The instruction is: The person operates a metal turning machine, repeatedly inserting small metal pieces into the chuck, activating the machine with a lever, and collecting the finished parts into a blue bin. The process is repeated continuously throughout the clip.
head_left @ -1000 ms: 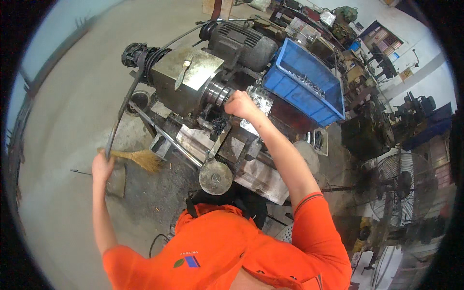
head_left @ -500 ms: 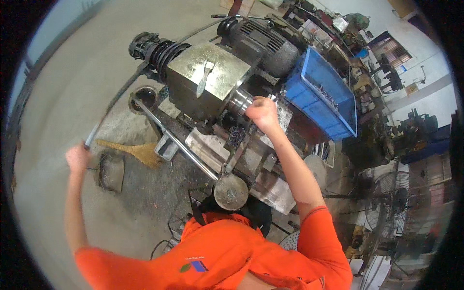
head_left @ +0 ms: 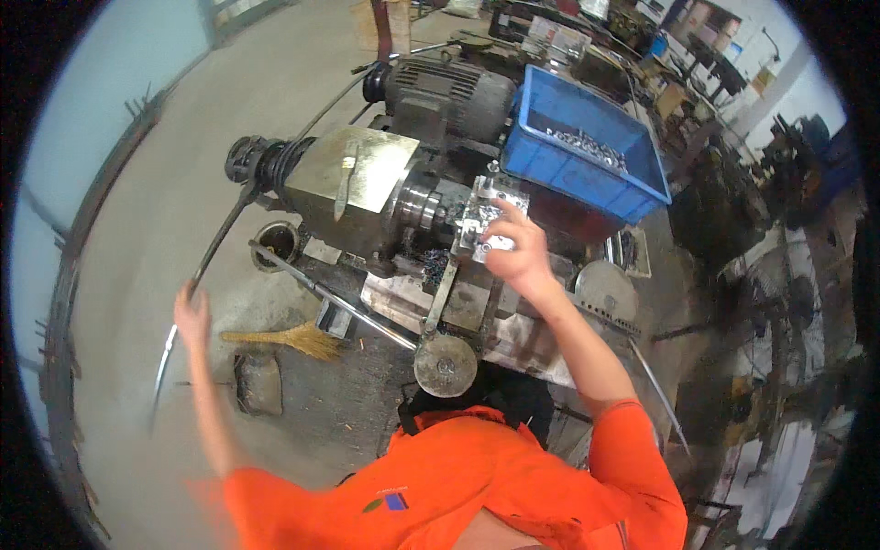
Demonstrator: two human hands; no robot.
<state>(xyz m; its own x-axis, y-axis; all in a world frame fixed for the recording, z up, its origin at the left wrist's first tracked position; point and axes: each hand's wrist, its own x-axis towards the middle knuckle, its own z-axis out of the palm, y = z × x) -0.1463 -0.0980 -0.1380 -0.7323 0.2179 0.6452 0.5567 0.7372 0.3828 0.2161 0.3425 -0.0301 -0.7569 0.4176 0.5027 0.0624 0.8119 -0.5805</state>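
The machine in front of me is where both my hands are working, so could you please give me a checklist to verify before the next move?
1. Left hand on the long rod: ok, gripping it.
2. Right hand clear of the spindle: ok, apart from it, over the metal block.
3. Right hand free of small parts: cannot tell, the fingers hide it.
4. Spindle standing still: cannot tell from this picture.
5. Housing top free of loose tools: not ok, a brush lies there.
6. Blue crate upright: ok, with metal parts inside.
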